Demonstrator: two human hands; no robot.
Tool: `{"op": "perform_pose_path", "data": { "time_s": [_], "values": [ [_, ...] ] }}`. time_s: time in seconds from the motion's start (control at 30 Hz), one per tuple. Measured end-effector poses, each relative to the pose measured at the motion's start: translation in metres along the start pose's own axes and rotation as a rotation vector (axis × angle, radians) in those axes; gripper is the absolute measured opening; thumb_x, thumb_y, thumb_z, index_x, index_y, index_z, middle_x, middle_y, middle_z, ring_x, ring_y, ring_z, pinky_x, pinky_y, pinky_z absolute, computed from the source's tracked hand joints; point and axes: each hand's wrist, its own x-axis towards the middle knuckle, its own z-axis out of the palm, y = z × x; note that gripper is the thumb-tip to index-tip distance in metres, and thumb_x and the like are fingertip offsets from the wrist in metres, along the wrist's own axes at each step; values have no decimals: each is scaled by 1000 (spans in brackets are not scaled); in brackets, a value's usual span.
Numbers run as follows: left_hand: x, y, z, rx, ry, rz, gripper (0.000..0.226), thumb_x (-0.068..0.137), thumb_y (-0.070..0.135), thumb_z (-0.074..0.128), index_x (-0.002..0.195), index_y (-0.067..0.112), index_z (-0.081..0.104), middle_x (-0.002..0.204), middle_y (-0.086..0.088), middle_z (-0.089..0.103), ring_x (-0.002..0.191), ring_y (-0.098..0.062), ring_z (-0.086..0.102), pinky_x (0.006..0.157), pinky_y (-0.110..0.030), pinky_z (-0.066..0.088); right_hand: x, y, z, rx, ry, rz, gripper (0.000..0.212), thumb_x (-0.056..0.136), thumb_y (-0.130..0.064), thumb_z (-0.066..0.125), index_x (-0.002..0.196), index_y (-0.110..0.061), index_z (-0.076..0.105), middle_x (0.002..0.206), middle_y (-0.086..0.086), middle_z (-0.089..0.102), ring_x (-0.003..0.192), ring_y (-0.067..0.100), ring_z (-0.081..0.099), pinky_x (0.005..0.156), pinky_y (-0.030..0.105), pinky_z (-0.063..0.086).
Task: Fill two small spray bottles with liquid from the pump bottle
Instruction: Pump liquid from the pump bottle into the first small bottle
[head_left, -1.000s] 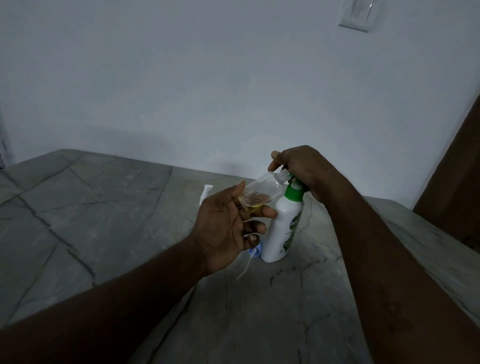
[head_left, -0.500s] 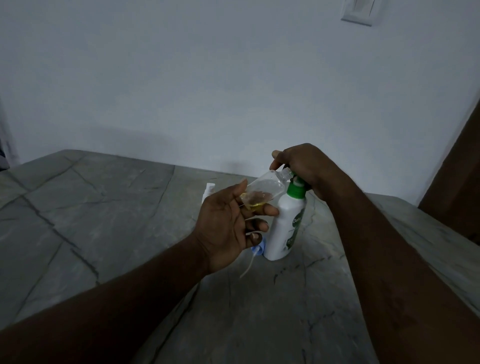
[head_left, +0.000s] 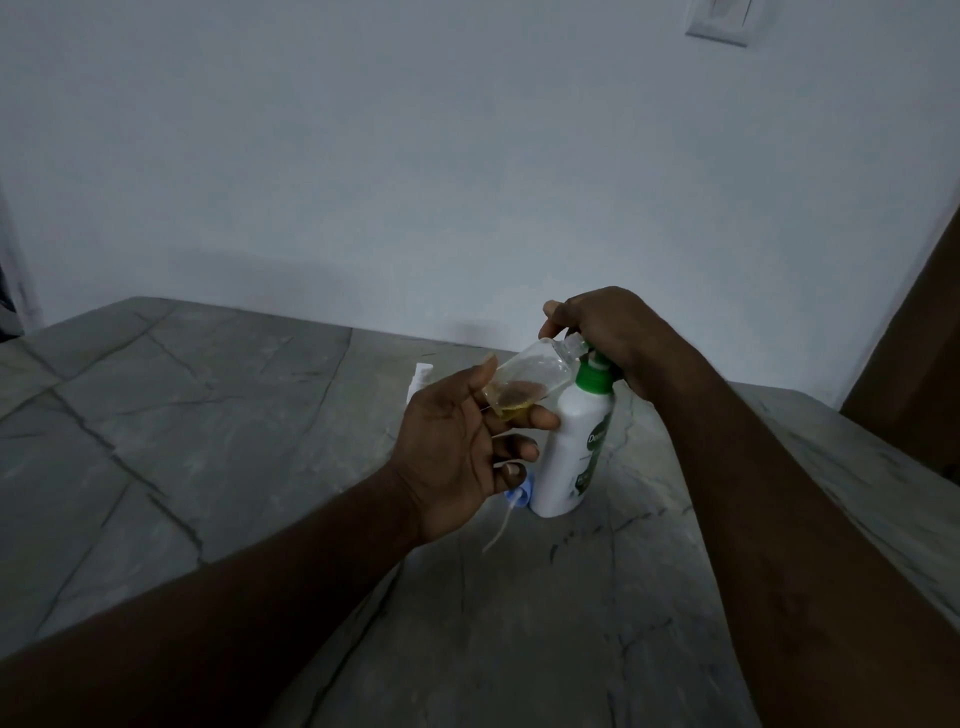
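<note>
Left hand (head_left: 457, 447) palm up, thumb and fingers pinching the spray bottle (head_left: 535, 371); right hand (head_left: 608, 332) arched, fingers curled over the pump bottle (head_left: 571, 447).

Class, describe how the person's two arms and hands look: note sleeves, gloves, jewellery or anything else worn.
The left hand and right hand are bare: no gloves, no rings visible. The left forearm and right forearm are uncovered too, with no sleeve, watch or bracelet in view. Dim light hides finer detail.
</note>
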Motion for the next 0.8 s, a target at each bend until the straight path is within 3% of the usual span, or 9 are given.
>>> {"op": "perform_pose_path", "data": {
  "time_s": [0.23, 0.6, 0.8],
  "values": [
    [0, 1, 1, -4, -15, 16, 51, 95, 47, 43, 112, 8, 70, 92, -12, 70, 65, -21, 57, 61, -32, 34, -2, -8, -7, 3, 27, -49, 35, 99, -39, 58, 74, -20, 74, 79, 2, 59, 63, 17, 48, 60, 28, 41],
    [0, 2, 0, 16, 7, 10, 52, 95, 47, 45, 118, 6, 66, 92, -12, 71, 65, -21, 56, 61, -32, 34, -1, -2, -2, 40, -16, -4, 33, 95, -39, 63, 72, -19, 76, 90, 5, 65, 76, 22, 57, 71, 35, 45],
    [-1, 3, 1, 18, -25, 20, 51, 94, 48, 43, 115, 8, 67, 93, -11, 71, 67, -20, 57, 61, -31, 35, -4, -9, -8, 40, 22, -88, 32, 99, -38, 59, 81, -17, 74, 76, 1, 58, 65, 16, 48, 58, 26, 39]
  ]
}}
